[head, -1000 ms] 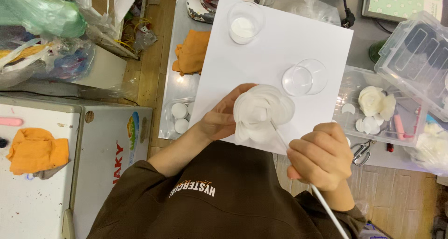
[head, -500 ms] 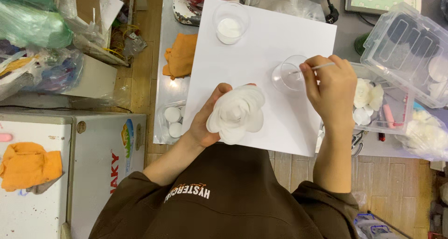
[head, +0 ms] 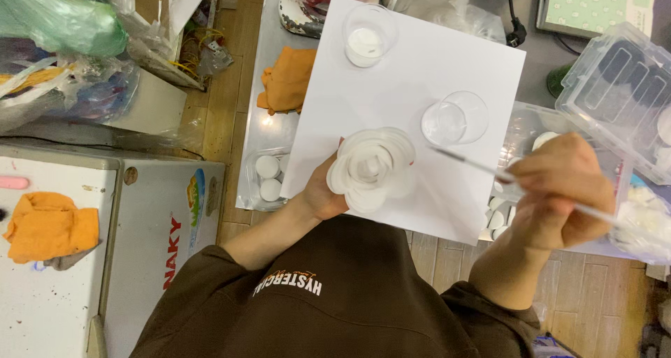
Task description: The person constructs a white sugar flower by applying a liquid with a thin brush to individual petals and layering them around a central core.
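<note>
- A white flower-shaped piece, built of layered round petals, is held up from below by the left hand, whose fingers are curled around its underside.
- The flower is kept above the lower middle of a white sheet of paper that lies on the surface.
- A thin brush is pinched in the right hand, with the fingers closed around its handle; the tip is pointed toward the flower and lies just beside its right edge.
- A clear cup is seen on the paper just above the brush tip, near the flower.
- A second clear cup with white liquid is set near the top edge of the paper, well apart from the flower.
- A clear tray of small white discs is placed just left of the paper, beside the left wrist.
- An orange cloth lies on the surface above that tray.
- A clear lidded box is seen at the right, beyond the right hand.
</note>
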